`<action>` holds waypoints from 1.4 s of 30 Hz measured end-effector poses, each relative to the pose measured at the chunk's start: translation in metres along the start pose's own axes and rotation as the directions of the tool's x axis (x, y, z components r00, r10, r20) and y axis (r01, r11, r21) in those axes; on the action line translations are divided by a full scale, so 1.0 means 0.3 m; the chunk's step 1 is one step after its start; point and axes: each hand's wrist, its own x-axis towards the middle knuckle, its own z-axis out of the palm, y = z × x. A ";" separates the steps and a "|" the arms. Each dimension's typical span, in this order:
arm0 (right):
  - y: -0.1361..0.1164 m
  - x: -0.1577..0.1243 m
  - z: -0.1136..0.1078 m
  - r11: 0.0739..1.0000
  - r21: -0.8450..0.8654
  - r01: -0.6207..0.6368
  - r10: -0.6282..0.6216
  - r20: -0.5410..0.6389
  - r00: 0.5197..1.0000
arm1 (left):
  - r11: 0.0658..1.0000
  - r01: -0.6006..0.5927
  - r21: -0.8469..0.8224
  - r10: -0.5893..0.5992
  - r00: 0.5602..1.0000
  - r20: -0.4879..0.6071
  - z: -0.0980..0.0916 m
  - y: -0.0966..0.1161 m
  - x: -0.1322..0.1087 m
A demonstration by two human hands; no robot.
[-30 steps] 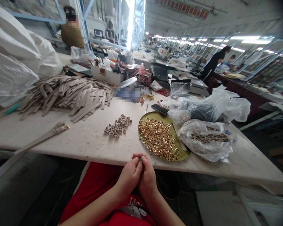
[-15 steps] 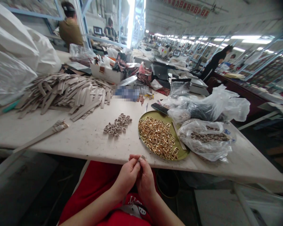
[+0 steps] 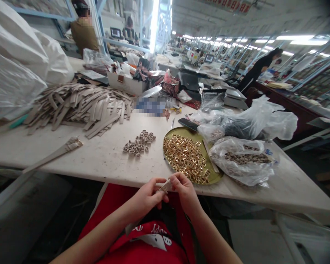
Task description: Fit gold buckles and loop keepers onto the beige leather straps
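Note:
My left hand (image 3: pixel 147 195) and my right hand (image 3: pixel 186 192) meet just below the table's front edge, over my red-clad lap. Both pinch one small beige strip with a metal piece (image 3: pixel 165 187) between their fingertips. Just beyond my right hand lies a round gold tray (image 3: pixel 215 178) heaped with shiny gold buckles (image 3: pixel 186 158). A small pile of beige loops (image 3: pixel 139 143) rests on the table left of the tray.
A big heap of beige strips (image 3: pixel 79 106) covers the table's left part, with white sacks (image 3: pixel 13 69) behind it. Clear plastic bags (image 3: pixel 243 157) of small parts lie right of the tray. A long strap (image 3: pixel 52 156) hangs over the front edge. Other people work at far benches.
My hands have drawn slightly apart, and the small strip now shows stretched between them. The view has shifted a little.

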 end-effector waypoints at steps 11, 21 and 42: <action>0.026 -0.020 -0.035 0.861 -0.456 0.227 -0.171 0.161 0.972 | 0.975 0.041 0.218 -0.032 0.998 -0.046 -0.012 -0.013 -0.002; 0.006 -0.060 -0.029 0.816 -0.457 0.354 -0.242 0.287 0.927 | 0.870 -0.001 0.493 0.024 0.999 -0.041 -0.010 0.026 -0.024; 0.051 -0.072 -0.037 0.993 -0.089 0.080 -0.070 0.117 0.991 | 0.991 0.131 -0.002 -0.131 0.991 -0.033 -0.060 -0.014 -0.023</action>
